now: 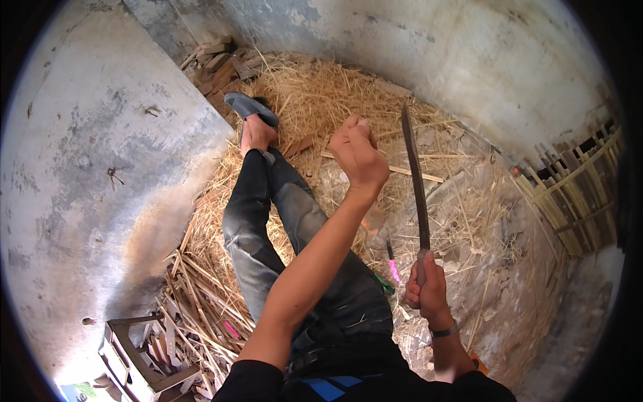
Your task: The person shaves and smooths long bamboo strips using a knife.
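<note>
My right hand [429, 288] is wrapped round the handle of a machete [416, 181]. Its long dark blade points up and away from me, slightly curved, apart from my left hand. My left hand [360, 153] is closed in a fist, held out beyond my knees and left of the blade. Whatever its fingers may hold is hidden. Behind that wrist, a pale split strip [418, 174] lies on the straw-strewn ground. A slim dark tool with a pink end [394, 270] lies between my right thigh and the machete handle.
My legs [251, 228] stretch out ahead, with a grey slipper [251, 107] on one foot. Loose straw [321, 87] covers the ground. Split sticks [201, 295] and a wooden frame [154, 382] lie at left. A slatted basket [579, 201] stands at right; pale walls [455, 60] enclose the space.
</note>
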The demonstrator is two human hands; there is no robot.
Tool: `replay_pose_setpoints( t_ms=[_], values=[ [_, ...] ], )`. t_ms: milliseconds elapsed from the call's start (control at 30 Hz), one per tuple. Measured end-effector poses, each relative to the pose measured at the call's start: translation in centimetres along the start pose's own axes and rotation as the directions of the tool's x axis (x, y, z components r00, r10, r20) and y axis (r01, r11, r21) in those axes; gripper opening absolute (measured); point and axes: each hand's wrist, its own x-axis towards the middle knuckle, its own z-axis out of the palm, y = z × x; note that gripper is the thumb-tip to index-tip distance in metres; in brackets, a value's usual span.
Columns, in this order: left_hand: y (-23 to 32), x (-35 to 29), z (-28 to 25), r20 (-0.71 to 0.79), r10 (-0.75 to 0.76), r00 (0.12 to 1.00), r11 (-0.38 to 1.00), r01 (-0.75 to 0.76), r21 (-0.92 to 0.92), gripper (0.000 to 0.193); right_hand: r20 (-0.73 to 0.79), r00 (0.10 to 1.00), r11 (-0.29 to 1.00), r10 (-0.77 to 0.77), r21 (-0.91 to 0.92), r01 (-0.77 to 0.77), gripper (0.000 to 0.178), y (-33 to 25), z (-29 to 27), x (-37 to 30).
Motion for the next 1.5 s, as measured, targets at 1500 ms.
replay_pose_setpoints(
  t_ms=[1500],
  values=[
    [-5.3, 1.9, -0.9, -0.048, 0.214, 0.976, 0.977, -0.214, 0.017, 0.037, 0.144, 0.858, 0.869, 0.492, -0.025, -0.494, 0.064, 4.5, -0.9, -0.6]
  ],
)
